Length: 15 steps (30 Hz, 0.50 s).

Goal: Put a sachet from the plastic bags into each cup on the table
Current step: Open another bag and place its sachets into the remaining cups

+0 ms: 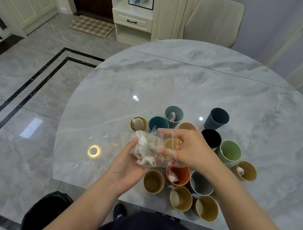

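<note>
Over the marble table (200, 79), both hands hold a clear plastic bag (153, 150) above the cluster of cups. The left hand (130, 162) cups the bag from below, palm up, with its fingers curled around the closed end where the white sachets (143, 148) are bunched; the sachets lie against the left fingertips, inside the plastic. The right hand (186, 149) grips the bag's open end, thumb on the far side and fingers on the near side, pinching the plastic mouth; no sachet is between these fingers, the sachets sitting at the other end of the bag, left of the right hand.

Taking the orange cup (178, 175) as the landmark: it stands just under the bag and holds a sachet. Left of it is an empty tan cup (154, 181), and nearer the person two more tan cups (181, 198) stand side by side. Just right of it is a grey cup (200, 184), and further right a tan cup with a sachet (246, 171). Beyond it, past the hands, are a green cup (230, 151), a black cup (210, 137), a dark blue cup (217, 118), a grey-blue cup with a sachet (173, 116), a teal cup (158, 124) and a tan cup holding a sachet (138, 123)
</note>
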Tool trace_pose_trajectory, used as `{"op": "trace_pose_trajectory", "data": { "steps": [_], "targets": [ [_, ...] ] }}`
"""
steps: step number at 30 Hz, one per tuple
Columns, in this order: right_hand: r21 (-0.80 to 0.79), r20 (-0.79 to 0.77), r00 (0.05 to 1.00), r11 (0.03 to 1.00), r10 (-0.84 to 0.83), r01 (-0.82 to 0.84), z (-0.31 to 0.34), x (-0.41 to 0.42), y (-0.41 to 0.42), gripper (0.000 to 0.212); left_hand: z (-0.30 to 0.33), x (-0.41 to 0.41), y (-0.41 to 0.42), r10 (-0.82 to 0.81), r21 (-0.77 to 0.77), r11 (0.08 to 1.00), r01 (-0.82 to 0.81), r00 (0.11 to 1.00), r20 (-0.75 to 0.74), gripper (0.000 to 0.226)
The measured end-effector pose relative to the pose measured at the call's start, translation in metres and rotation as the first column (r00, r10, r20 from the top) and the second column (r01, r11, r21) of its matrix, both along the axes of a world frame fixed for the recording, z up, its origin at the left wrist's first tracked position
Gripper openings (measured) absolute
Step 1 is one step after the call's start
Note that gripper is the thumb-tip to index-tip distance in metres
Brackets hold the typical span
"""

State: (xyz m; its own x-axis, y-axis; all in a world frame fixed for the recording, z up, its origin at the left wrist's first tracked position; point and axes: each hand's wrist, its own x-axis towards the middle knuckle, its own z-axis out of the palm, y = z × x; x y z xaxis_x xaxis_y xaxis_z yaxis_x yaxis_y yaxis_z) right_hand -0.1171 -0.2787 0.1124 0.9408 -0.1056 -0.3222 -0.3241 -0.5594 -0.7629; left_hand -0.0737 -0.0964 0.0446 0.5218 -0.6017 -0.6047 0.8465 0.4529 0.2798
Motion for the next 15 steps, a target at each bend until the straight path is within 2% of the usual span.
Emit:
{"op": "trace_pose_trajectory", "data": {
  "steps": [5,10,13,15],
  "targets": [
    [-0.021,0.053,0.997,0.998,-0.052,0.053,-0.016,0.001,0.005,0.030,0.000,-0.003,0.004,-0.052,0.002,0.999,0.052,0.998,0.020,0.045],
    [-0.070,0.033,0.999,0.998,0.003,-0.001,-0.023,0.001,0.010,0.047,-0.001,-0.004,0.004,-0.059,-0.023,0.998,0.060,0.997,0.058,0.046],
    [-0.063,0.074,0.997,0.997,-0.034,0.039,-0.030,0.003,0.010,0.039,0.003,-0.003,0.001,-0.061,-0.013,0.998,0.062,0.997,0.055,0.041],
    [-0.029,0.044,0.998,0.998,-0.048,0.049,-0.034,0.004,0.008,0.036,0.002,-0.001,0.001,-0.018,0.006,1.000,0.018,1.000,0.016,0.038]
  ]
}}
